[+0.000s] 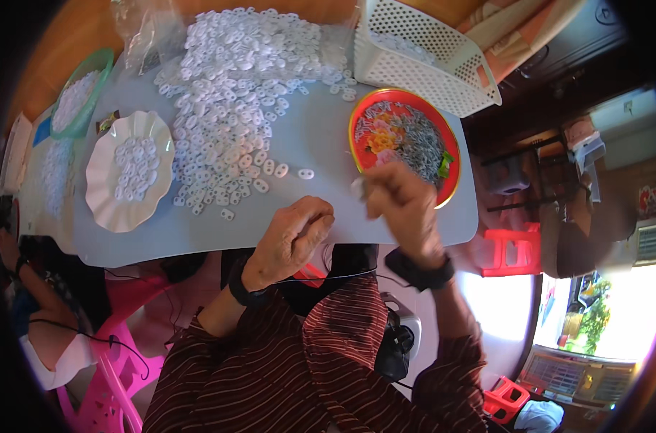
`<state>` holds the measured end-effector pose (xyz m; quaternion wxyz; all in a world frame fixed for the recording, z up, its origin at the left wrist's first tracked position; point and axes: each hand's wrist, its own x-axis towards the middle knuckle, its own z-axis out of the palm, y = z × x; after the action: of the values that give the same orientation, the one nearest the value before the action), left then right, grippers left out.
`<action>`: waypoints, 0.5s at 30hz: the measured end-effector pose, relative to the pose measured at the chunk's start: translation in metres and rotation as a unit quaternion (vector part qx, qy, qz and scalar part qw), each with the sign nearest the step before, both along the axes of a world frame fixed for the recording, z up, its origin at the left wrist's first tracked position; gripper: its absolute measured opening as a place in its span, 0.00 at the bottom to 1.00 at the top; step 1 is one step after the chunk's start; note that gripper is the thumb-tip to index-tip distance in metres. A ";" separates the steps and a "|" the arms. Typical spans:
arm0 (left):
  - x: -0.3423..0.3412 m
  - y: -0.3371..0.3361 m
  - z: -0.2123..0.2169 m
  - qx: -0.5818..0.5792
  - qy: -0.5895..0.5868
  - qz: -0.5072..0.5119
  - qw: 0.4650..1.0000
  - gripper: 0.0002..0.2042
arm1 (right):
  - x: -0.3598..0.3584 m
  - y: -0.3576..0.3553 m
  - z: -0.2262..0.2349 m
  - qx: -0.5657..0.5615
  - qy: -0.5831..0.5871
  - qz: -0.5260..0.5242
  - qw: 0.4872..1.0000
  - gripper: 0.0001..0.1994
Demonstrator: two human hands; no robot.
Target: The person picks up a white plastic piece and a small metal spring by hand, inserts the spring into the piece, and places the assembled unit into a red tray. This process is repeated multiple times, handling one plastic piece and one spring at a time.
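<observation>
My left hand is at the table's near edge, its fingers curled closed; whatever they may hold is hidden. My right hand, slightly blurred, is raised at the near side of a round red plate. Its fingertips pinch a small white plastic piece. The floral plate holds many small grey metal screws and a bit of green. A large heap of white oval plastic pieces with two holes spreads over the table beyond my left hand. A single white oval piece lies apart, between the heap and the red plate.
A scalloped white dish with several white pieces sits left on the grey table. Behind it stands a green basket. A perforated white basket is at the back right. Another person's arm shows at far left, near a pink chair.
</observation>
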<state>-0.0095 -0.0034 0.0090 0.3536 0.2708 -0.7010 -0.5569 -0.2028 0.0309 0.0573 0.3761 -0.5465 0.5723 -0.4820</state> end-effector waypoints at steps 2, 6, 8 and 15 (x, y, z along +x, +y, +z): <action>0.002 0.000 -0.006 -0.026 0.028 0.018 0.999 0.04 | -0.019 -0.032 0.023 -0.047 0.054 -0.013 0.997 0.06; 0.008 0.000 -0.011 0.020 0.031 0.018 0.999 0.04 | -0.070 -0.101 0.049 -0.084 0.042 -0.154 0.984 0.09; 0.008 0.000 -0.011 0.026 0.032 0.021 0.999 0.05 | -0.070 -0.111 0.049 -0.090 0.030 -0.190 0.977 0.10; 0.010 0.004 -0.011 -0.046 0.064 0.057 0.995 0.04 | 0.029 -0.088 0.001 -0.078 0.280 0.103 0.951 0.07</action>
<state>0.0000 0.0008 -0.0024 0.4406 0.2577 -0.6855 -0.5192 -0.1740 -0.0567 0.0585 0.2048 -0.7432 0.5555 -0.3117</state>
